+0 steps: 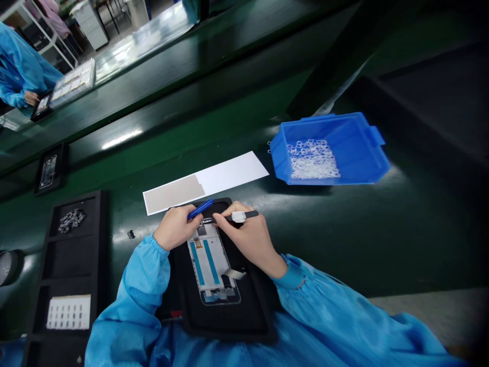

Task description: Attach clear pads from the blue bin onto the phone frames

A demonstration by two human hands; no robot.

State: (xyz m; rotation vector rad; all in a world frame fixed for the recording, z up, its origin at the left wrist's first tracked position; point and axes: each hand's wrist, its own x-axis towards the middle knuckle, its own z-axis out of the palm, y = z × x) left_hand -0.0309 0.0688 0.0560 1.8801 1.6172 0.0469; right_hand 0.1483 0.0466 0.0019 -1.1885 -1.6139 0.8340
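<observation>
An opened phone frame (214, 265) with two blue strips lies in a black tray (252, 311) close to my body. My left hand (178, 225) is closed around a blue pen-like tool (200, 209), its fingertips at the frame's top left corner. At the top right corner, my right hand (248, 234) pinches a dark pen-like tool with a white wrap (240, 216). Its working tip is hidden by the fingers. Between both hands, a small black part (207, 220) shows at the top end of the frame. A loose flex strip (234, 274) sticks out at the frame's right side.
A blue bin (362, 153) of small white pieces stands back right. Beyond the tray lies a white sheet (233, 173) with a beige area. On the left are a compartment tray (69, 260) and another phone tray (49, 171). A co-worker's hand (32, 98) shows far left.
</observation>
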